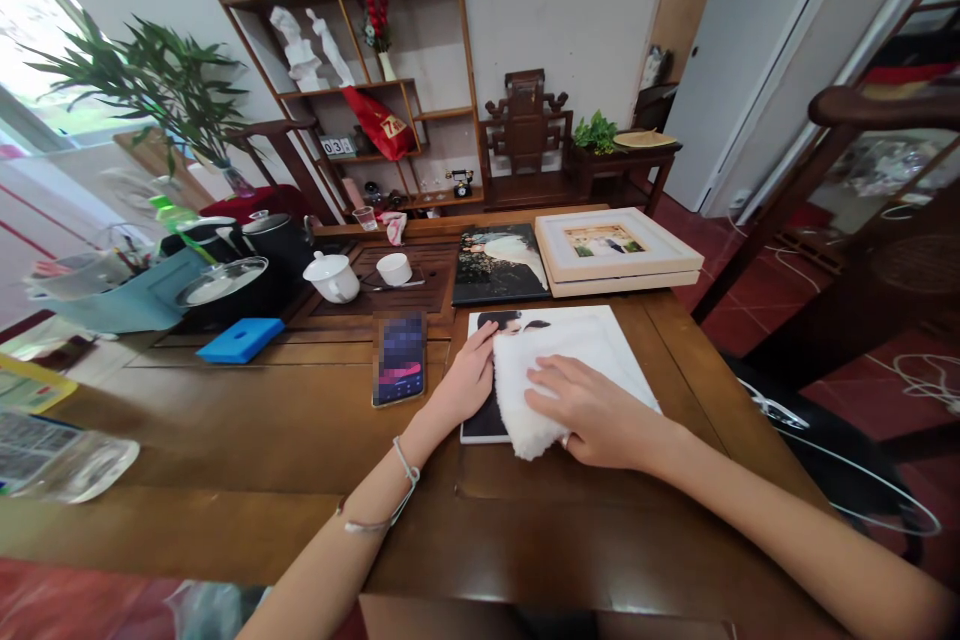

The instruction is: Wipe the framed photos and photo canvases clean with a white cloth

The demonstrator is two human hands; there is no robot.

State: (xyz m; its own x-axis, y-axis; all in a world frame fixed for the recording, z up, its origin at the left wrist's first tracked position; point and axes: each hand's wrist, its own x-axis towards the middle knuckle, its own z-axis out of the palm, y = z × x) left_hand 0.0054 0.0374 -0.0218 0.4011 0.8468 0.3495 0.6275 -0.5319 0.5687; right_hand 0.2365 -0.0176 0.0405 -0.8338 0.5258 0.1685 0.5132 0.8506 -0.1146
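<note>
A white-edged photo panel [619, 335] lies flat on the wooden table in front of me, its picture partly hidden. Across its middle is a fluffy white cloth [517, 415], bunched beneath my right hand [600, 410], whose fingers bend over it and press it down. One corner of the cloth hangs past the panel's near edge. My left hand [465, 375] rests on the panel's left side, fingers stretched out and touching the surface beside the cloth. A phone [399, 360] with a lit screen lies just left of that hand.
Behind the panel lie a dark photo album [499, 265] and a pale framed photo box [619, 250]. A lidded white tea bowl [331, 277] and a cup [394, 268] stand on the tea tray. Further left are a blue box [240, 340] and a black pot [225, 290]. A chair [862, 110] stands right.
</note>
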